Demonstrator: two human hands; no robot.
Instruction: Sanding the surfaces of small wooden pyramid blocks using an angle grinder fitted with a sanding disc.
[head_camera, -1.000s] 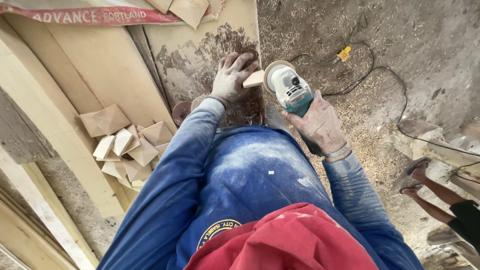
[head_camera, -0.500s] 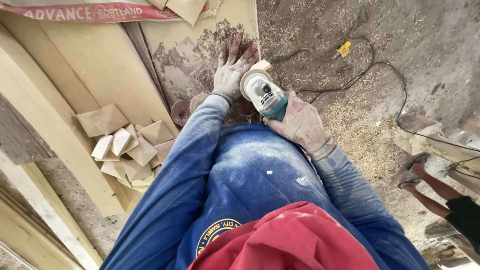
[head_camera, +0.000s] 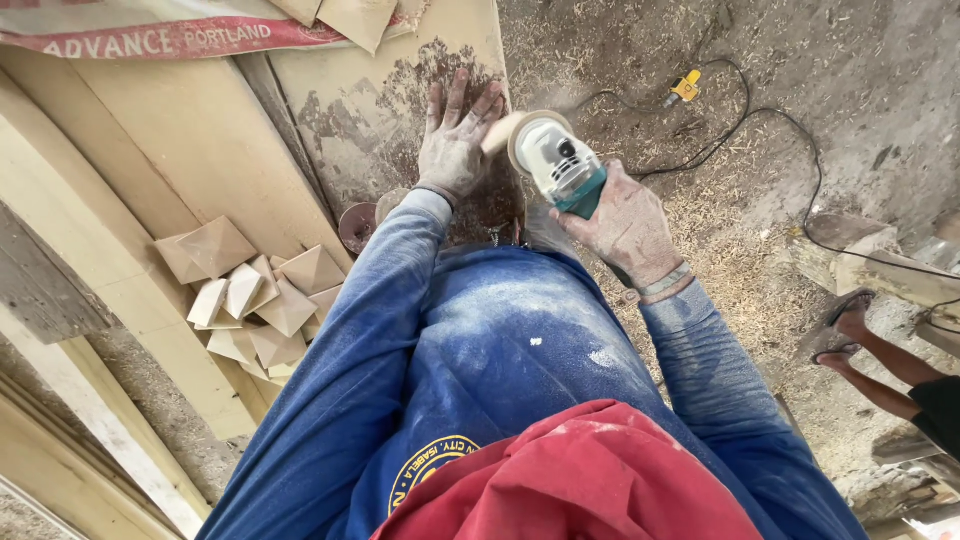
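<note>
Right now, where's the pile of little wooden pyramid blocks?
In the head view the wooden blocks lie heaped at the left, on a pale plank just beside the blue left sleeve, below and left of the left hand.

A red-banded pale sack (head_camera: 150, 35) with light lettering lies along the top-left edge.

A dirt floor (head_camera: 800, 120) strewn with sawdust and wood shavings is seen from twelve to three o'clock. Pale wooden planks (head_camera: 150, 150) are laid at nine to eleven o'clock. A black cable (head_camera: 790, 130) is trailed across the ground. Daylight is cast evenly throughout.
</note>
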